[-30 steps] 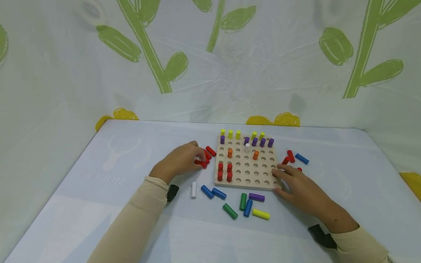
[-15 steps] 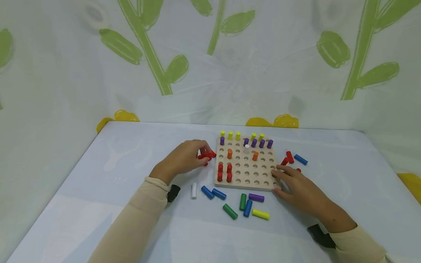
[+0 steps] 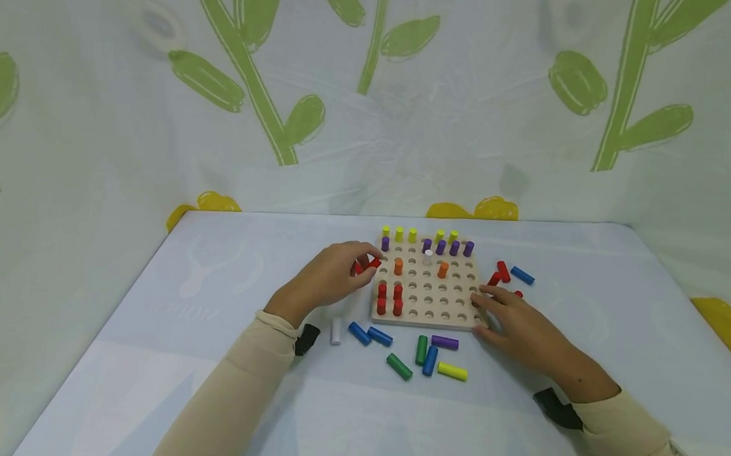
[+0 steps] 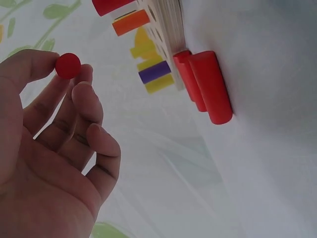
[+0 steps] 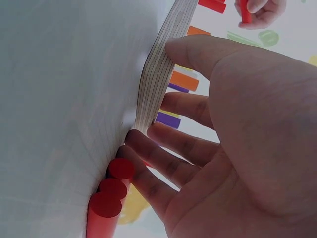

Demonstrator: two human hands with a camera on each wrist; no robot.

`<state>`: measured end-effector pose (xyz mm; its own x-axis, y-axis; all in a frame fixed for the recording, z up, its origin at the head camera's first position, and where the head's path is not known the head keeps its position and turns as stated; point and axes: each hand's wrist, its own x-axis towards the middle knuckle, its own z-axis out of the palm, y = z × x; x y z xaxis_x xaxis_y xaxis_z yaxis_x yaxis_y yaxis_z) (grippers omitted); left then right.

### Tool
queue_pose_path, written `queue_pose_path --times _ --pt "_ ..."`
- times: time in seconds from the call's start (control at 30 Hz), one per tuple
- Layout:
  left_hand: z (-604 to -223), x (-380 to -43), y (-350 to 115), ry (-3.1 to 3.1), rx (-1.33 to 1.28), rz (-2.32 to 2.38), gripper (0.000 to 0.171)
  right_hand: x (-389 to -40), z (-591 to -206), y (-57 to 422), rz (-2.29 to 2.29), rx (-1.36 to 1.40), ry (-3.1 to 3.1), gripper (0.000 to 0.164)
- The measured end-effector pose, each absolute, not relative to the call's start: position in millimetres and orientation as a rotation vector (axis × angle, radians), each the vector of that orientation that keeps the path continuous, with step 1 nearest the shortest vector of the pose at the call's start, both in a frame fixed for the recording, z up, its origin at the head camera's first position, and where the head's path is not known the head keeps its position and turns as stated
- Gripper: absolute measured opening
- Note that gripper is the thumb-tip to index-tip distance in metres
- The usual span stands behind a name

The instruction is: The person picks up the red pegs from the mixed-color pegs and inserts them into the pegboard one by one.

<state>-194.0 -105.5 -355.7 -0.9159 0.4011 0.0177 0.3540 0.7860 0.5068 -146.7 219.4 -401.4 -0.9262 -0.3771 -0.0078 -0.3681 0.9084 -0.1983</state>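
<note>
My left hand (image 3: 329, 274) pinches a red peg (image 4: 68, 66) between thumb and fingertips, raised beside the left edge of the wooden pegboard (image 3: 422, 324). Below it, red pegs (image 4: 212, 89) lie on the table against the board's side, partly hidden by the hand in the head view. My right hand (image 3: 523, 330) rests at the board's front right corner, its thumb and some fingertips touching the edge, fingers loosely extended. In the board stand yellow pegs (image 3: 412, 235) along the back, purple pegs (image 3: 454, 247), two orange pegs (image 3: 442, 270), one white peg (image 3: 428, 258) and several red pegs (image 3: 398, 299).
In front of the board lie blue pegs (image 3: 359, 333), green pegs (image 3: 399, 366), a purple peg (image 3: 444, 342), a yellow peg (image 3: 452, 372) and a white peg (image 3: 336, 331). Red pegs (image 5: 105, 204) and a blue peg (image 3: 523, 275) lie by the right hand.
My left hand has picked a red peg from the pile left of the board and moved right and up to the board's left edge. The right hand has stayed in place.
</note>
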Motion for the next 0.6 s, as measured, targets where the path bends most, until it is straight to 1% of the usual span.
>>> queue_pose_path --times 0.2,0.6 --pt "-355 -192 -102 2.9 0.67 0.813 0.033 -147 -402 219 -0.298 -0.582 3.026 0.062" --pt "-354 -186 -94 2.921 0.715 0.809 0.032 -147 -402 219 -0.305 -0.593 3.028 0.061"
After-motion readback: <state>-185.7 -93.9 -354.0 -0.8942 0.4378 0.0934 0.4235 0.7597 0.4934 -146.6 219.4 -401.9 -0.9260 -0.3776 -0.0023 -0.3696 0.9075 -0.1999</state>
